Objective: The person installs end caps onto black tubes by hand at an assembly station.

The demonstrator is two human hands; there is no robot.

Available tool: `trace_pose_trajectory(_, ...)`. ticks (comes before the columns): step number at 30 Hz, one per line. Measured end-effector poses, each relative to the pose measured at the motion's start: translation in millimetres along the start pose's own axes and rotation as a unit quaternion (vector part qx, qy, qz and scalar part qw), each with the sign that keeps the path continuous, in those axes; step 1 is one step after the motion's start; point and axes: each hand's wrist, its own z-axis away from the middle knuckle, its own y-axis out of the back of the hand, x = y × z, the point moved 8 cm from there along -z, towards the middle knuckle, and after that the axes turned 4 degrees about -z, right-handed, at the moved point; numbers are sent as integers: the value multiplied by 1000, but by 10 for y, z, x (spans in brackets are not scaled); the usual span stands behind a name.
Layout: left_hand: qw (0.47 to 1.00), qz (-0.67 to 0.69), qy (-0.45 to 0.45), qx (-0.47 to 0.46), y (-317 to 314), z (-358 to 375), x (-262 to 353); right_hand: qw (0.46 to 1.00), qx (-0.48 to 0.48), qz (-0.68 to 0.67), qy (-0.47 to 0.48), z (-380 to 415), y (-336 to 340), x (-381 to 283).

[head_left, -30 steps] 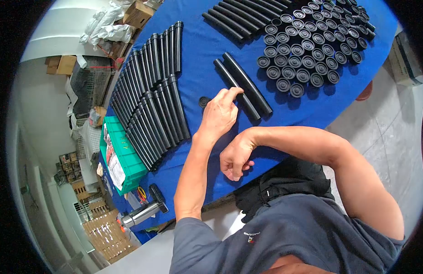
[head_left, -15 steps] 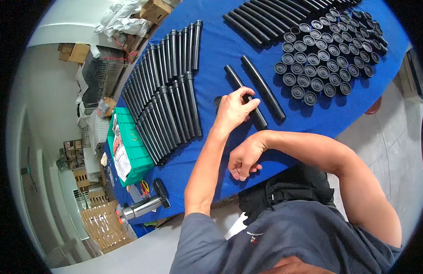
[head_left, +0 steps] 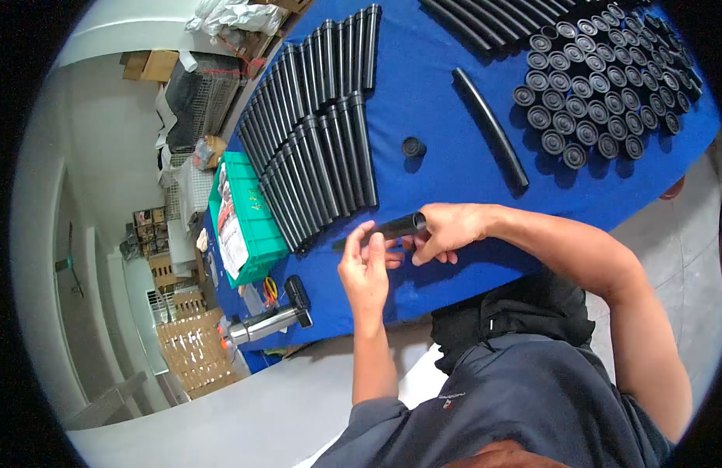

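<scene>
A short black tube (head_left: 396, 228) lies nearly level above the table's front part, its hollow end facing right. My left hand (head_left: 365, 269) has thumb and fingers closed around its middle. At the hollow end, my right hand (head_left: 456, 232) is closed with its fingers against the rim; some fingertips are hidden. Beyond the hands a single round black cap (head_left: 413, 147) sits on the blue cloth. One loose black tube (head_left: 490, 129) lies slanted to the right of it.
Rows of capped black tubes (head_left: 322, 140) lie at left, beside a green crate (head_left: 256, 234) with papers. Many round black caps (head_left: 591, 109) stand grouped at right, with more tubes (head_left: 493, 23) behind. A metal-and-black tool (head_left: 267, 321) lies near the front-left edge of the blue cloth (head_left: 423, 47).
My left hand has lifted one of the two loose tubes off the cloth and brought it towards me. My right hand has moved up to its end. The view has shifted.
</scene>
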Motion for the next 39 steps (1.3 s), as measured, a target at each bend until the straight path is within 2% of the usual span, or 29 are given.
trace_pose_trajectory(1, 1000, 1, 22, -4, -7, 39, -101, 998, 32, -3, 54, 92, 12, -198)
trace_pose_trajectory(5, 997, 9, 64, -33, -79, 143, -272, 982, 119, 55, 134, 165, 131, -339)
trace_pose_trajectory(10, 995, -43, 70, -62, -78, 152, -288, 987, 59, 40, 144, 76, 92, -247)
trace_pose_trajectory(11, 996, -41, 76, -26, -32, 166, -245, 987, 60, 31, 147, 66, 93, -238)
trace_pose_trajectory(14, 972, -208, -108, 29, 149, 164, -89, 985, 79, 37, 150, 77, 120, -275)
trace_pose_trajectory(18, 872, -364, -313, 93, -46, 166, 126, 983, 83, 54, 157, 87, 124, -290)
trace_pose_trajectory(20, 929, -301, -209, 47, -30, 99, -146, 983, 73, 53, 162, 99, 117, -299)
trace_pose_trajectory(23, 980, -188, -65, -25, 31, 46, -466, 976, 51, 69, 200, 76, 90, -292)
trace_pose_trajectory(26, 982, -136, -41, -124, -18, 71, -288, 984, 22, 14, 177, 109, 34, -337)
trace_pose_trajectory(30, 964, -151, -80, -205, 16, 53, -292, 985, 17, 30, 168, 118, 39, -340)
trace_pose_trajectory(33, 968, -152, -66, -190, 34, 30, -301, 981, 27, 49, 184, 96, 65, -320)
trace_pose_trajectory(35, 957, -212, -107, -165, -33, 55, -142, 975, 34, 58, 213, 51, 87, -279)
trace_pose_trajectory(37, 947, -265, -127, -132, -55, 61, -128, 977, 30, 60, 202, 54, 87, -276)
trace_pose_trajectory(39, 947, -264, -145, -113, -35, 84, -117, 978, 41, 81, 190, 77, 101, -314)
